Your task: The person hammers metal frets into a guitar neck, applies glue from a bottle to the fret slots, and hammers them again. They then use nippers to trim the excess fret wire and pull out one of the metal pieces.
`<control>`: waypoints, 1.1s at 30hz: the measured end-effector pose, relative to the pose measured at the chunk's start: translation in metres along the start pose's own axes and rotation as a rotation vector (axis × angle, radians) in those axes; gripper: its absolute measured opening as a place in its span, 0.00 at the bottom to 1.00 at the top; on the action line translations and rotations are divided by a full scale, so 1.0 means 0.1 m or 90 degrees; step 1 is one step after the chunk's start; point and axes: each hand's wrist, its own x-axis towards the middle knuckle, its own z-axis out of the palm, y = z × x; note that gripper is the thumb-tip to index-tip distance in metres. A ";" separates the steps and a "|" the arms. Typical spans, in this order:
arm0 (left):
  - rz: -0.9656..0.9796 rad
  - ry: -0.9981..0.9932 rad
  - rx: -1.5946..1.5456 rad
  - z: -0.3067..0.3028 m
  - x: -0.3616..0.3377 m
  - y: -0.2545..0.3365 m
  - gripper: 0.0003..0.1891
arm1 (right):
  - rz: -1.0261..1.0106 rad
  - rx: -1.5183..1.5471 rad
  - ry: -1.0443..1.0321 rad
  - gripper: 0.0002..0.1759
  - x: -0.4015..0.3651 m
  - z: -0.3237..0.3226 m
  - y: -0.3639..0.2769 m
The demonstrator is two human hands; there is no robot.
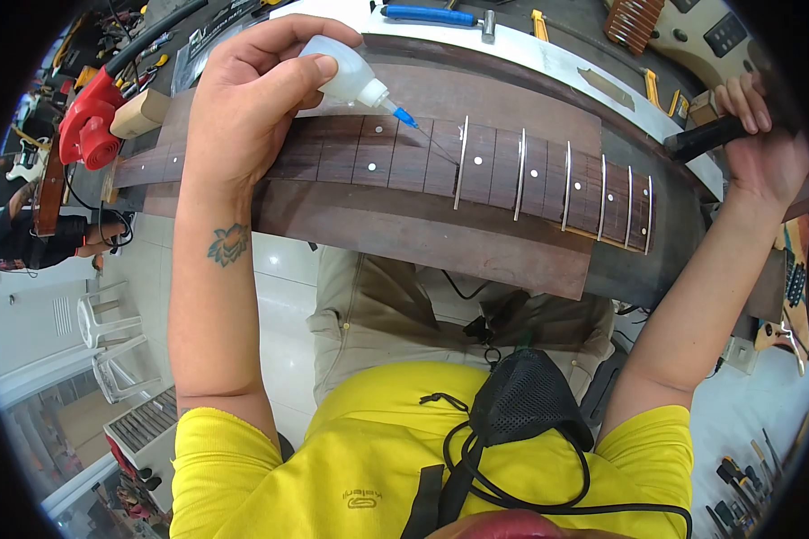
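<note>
My left hand [252,94] is closed around a small translucent glue bottle [343,74] with a blue needle tip. The bottle is tilted, its thin needle pointing down and right over a dark wooden guitar fretboard [404,162]. Several silver frets [520,175] sit across the fretboard's right part; one at the left of them stands nearest the needle. Bare slots and white dot inlays show further left. At the far right, my right hand [757,148] grips a black handle [706,139]; the rest of that tool cannot be made out.
A brown board [422,238] lies under the fretboard on the bench. Behind are a blue-handled hammer [431,15], yellow tools [652,88] and a guitar body [706,40]. A red blower [90,121] and wooden block [142,114] stand left. Another person [45,225] is at far left.
</note>
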 end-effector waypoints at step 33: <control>-0.036 0.081 -0.036 0.06 0.04 0.01 0.15 | -0.017 0.003 0.046 0.28 -0.07 0.24 0.01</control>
